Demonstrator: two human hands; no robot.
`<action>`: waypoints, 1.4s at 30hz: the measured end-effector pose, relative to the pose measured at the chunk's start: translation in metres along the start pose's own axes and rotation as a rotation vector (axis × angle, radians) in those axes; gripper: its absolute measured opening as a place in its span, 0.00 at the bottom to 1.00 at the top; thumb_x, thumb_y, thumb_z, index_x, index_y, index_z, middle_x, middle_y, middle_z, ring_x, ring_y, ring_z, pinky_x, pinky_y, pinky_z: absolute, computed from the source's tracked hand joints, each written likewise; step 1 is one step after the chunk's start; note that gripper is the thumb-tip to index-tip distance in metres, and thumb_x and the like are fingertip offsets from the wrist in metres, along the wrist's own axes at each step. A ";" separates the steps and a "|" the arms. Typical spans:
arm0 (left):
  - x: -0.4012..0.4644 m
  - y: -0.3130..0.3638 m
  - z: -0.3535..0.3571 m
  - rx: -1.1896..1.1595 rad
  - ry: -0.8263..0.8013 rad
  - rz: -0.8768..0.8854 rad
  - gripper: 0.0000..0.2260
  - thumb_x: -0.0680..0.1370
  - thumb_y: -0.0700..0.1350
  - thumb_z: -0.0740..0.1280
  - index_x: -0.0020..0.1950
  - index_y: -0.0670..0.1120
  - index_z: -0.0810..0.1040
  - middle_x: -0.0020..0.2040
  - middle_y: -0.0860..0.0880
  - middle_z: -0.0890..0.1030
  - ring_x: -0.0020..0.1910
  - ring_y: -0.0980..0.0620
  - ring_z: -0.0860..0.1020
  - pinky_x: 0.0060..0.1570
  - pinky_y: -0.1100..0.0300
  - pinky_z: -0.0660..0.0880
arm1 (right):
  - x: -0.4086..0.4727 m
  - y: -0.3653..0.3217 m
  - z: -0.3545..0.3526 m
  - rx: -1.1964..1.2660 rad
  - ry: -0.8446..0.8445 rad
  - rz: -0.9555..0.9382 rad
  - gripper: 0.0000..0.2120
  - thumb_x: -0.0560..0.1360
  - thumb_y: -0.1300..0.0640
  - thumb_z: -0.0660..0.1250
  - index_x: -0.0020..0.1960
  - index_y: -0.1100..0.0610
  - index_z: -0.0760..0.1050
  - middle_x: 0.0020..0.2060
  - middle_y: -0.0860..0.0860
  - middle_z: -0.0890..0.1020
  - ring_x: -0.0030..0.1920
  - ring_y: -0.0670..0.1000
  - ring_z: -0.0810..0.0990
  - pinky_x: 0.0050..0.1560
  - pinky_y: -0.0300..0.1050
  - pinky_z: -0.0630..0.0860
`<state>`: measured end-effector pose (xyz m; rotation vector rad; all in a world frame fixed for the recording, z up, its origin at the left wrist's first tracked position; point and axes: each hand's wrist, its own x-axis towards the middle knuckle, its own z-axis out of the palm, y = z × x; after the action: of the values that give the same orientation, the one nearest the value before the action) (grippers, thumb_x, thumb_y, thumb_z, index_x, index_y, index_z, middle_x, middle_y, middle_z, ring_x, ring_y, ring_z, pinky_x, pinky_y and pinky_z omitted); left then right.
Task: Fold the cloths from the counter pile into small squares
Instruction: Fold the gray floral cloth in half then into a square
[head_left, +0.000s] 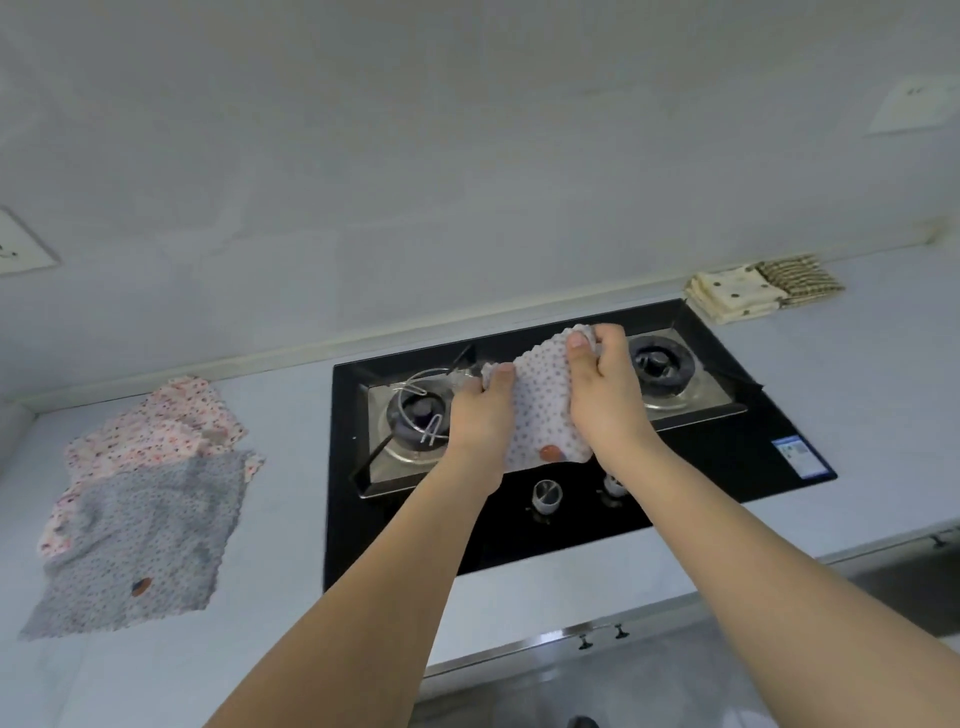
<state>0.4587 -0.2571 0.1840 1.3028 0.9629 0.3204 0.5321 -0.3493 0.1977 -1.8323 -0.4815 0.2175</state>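
While both hands pinch the upper edge of a white dotted cloth (540, 410), the left hand (480, 410) holds its left corner and the right hand (602, 384) its right, each grip closed on the fabric with thumb over the fold. Already doubled, the cloth hangs just above the hob (519, 525), so this looks like a mid-fold step; the next move probably calls for bringing the two corners together evenly or laying it down to halve again. Well off to the left lies the unfolded pile (140, 509) on the worktop (857, 415); beyond the right hand sits the folded stack (737, 293). Right of the grip, a blue sticker (797, 457) on the hob is too small to read.
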 end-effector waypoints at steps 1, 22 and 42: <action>0.001 0.002 0.018 0.022 0.035 0.051 0.19 0.78 0.57 0.61 0.59 0.44 0.75 0.52 0.49 0.80 0.51 0.50 0.79 0.55 0.49 0.76 | 0.010 0.007 -0.014 -0.011 0.002 0.002 0.13 0.82 0.46 0.52 0.59 0.53 0.64 0.43 0.46 0.75 0.44 0.43 0.76 0.43 0.41 0.74; 0.058 0.023 0.359 0.367 0.042 0.332 0.10 0.84 0.52 0.53 0.54 0.47 0.67 0.41 0.52 0.75 0.40 0.55 0.75 0.39 0.58 0.72 | 0.179 0.151 -0.281 -0.134 0.103 0.202 0.16 0.83 0.46 0.50 0.49 0.57 0.68 0.38 0.48 0.74 0.39 0.47 0.74 0.34 0.42 0.67; 0.160 0.011 0.602 0.467 -0.054 0.244 0.09 0.84 0.48 0.51 0.52 0.45 0.66 0.41 0.51 0.73 0.39 0.55 0.72 0.33 0.58 0.66 | 0.344 0.295 -0.439 -0.168 0.086 0.371 0.16 0.82 0.47 0.52 0.45 0.58 0.68 0.37 0.49 0.72 0.39 0.48 0.71 0.37 0.46 0.66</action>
<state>1.0065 -0.5435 0.1033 1.8541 0.8610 0.2527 1.0725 -0.6548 0.0882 -2.0786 -0.0982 0.3567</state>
